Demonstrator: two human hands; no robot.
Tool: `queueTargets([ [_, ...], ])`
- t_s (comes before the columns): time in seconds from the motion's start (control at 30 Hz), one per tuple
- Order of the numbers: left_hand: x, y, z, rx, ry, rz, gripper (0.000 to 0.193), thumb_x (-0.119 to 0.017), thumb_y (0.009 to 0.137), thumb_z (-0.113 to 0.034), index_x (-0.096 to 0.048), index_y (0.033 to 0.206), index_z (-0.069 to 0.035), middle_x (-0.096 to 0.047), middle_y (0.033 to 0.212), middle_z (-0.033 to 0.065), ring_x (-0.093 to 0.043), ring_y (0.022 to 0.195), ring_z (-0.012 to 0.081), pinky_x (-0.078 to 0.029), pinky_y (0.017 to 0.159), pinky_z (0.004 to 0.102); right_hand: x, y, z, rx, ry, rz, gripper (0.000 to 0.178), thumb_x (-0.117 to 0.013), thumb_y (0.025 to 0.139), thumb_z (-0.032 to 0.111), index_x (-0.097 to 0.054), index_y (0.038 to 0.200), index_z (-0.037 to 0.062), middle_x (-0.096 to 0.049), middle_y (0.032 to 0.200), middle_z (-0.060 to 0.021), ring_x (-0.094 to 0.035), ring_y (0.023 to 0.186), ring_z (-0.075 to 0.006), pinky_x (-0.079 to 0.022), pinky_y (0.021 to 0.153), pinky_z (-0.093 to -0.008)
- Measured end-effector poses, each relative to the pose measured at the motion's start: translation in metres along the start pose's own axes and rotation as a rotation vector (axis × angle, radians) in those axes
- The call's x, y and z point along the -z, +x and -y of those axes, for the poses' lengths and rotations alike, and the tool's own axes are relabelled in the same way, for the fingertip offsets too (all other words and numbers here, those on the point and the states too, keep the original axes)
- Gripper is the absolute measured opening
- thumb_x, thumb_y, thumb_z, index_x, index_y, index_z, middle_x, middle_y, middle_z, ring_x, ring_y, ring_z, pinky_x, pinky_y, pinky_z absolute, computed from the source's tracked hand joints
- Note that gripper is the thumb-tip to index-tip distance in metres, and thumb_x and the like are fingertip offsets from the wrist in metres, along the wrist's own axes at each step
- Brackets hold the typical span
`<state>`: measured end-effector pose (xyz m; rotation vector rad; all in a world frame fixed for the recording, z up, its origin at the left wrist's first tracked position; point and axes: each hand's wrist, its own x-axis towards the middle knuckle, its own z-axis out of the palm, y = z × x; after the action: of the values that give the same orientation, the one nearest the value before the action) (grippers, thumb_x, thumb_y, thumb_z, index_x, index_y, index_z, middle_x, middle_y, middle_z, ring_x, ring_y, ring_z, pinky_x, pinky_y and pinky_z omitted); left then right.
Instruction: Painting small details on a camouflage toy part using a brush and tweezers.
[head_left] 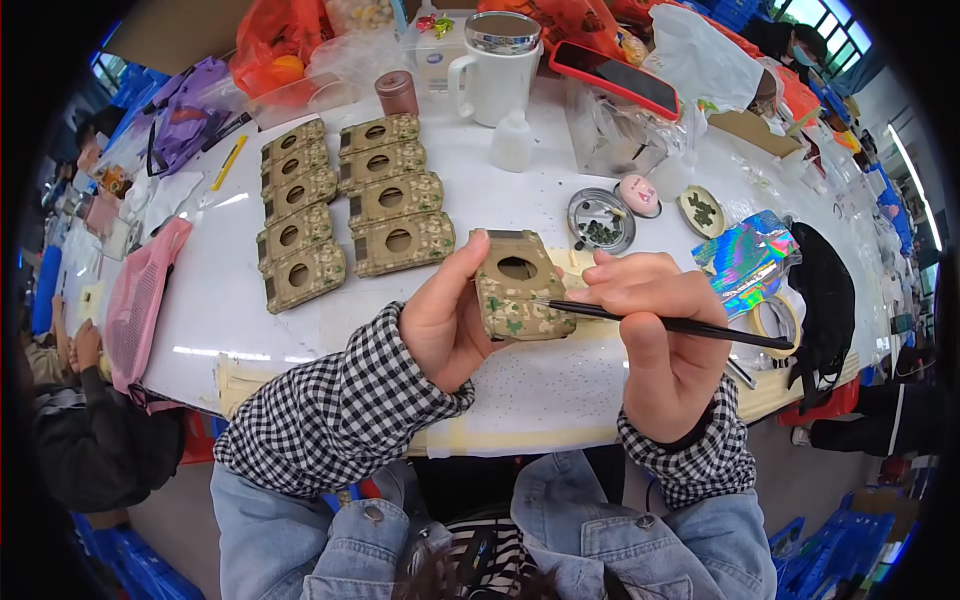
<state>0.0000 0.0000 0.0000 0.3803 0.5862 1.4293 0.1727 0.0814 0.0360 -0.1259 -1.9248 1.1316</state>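
My left hand grips a camouflage-painted toy tank hull by its left side and underside. The hull has a round hole in its top and is tilted toward me. My right hand closes around slim black tweezers, whose fine tip touches the hull's top just below the hole. Several matching camouflage hulls stand in two columns on the table, beyond my left hand. Past my right hand, a round metal dish and a small pale dish hold tiny dark green pieces.
A white lidded mug, small white bottle and red-cased phone stand at the back. Right are a tape roll, shiny holographic pouch and black bag. Left lie a pink mesh bag and yellow pen.
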Motion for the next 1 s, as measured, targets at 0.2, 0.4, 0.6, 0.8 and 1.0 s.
queueTargets([
  [0.2, 0.0021, 0.0007, 0.0011, 0.004, -0.055, 0.006, 0.052, -0.033, 0.097, -0.044, -0.048, 0.125, -0.004, -0.058, 0.118, 0.0141, -0.058, 0.108, 0.0217, -0.047, 0.094, 0.0361, -0.0074, -0.0016, -0.0004, -0.103, 0.036, -0.007, 0.012, -0.06, 0.088, 0.006, -0.062, 0.098, -0.0004, -0.065, 0.097, -0.012, -0.061, 0.097, -0.0222, -0.042, 0.098, -0.0414],
  [0.4, 0.0039, 0.0006, 0.001, 0.02, -0.072, 0.01, 0.05, -0.033, 0.097, -0.044, -0.049, 0.124, -0.004, -0.059, 0.117, 0.0127, -0.059, 0.107, 0.0211, -0.047, 0.094, 0.0359, -0.0084, -0.0017, -0.0006, -0.129, 0.044, -0.007, 0.011, -0.059, 0.088, 0.004, -0.062, 0.097, -0.0018, -0.064, 0.095, -0.0119, -0.061, 0.096, -0.0203, -0.043, 0.097, -0.0381],
  [0.6, 0.0021, 0.0003, 0.0005, 0.022, -0.066, 0.015, 0.05, -0.033, 0.098, -0.044, -0.049, 0.124, -0.005, -0.06, 0.116, 0.0121, -0.059, 0.107, 0.0209, -0.048, 0.093, 0.0359, -0.0087, -0.0013, -0.0004, -0.132, 0.05, -0.007, 0.011, -0.059, 0.088, 0.004, -0.062, 0.096, -0.0022, -0.064, 0.095, -0.012, -0.061, 0.095, -0.0201, -0.043, 0.097, -0.0375],
  [0.8, 0.0024, 0.0002, 0.0007, 0.022, -0.059, 0.002, 0.05, -0.032, 0.098, -0.045, -0.049, 0.124, -0.005, -0.059, 0.117, 0.0126, -0.059, 0.107, 0.0213, -0.047, 0.093, 0.0366, -0.0088, -0.0018, -0.0015, -0.128, 0.033, -0.005, 0.011, -0.059, 0.088, 0.003, -0.062, 0.096, -0.0026, -0.064, 0.095, -0.0122, -0.061, 0.094, -0.0203, -0.043, 0.097, -0.0381],
  [1.0, 0.005, 0.0012, 0.0019, 0.023, -0.066, -0.002, 0.051, -0.031, 0.098, -0.045, -0.049, 0.124, -0.005, -0.059, 0.117, 0.0132, -0.058, 0.108, 0.0223, -0.047, 0.094, 0.0372, -0.0087, -0.0014, -0.0004, -0.131, 0.022, -0.004, 0.011, -0.06, 0.088, 0.004, -0.062, 0.096, -0.0029, -0.064, 0.095, -0.0121, -0.061, 0.094, -0.0203, -0.043, 0.097, -0.0378],
])
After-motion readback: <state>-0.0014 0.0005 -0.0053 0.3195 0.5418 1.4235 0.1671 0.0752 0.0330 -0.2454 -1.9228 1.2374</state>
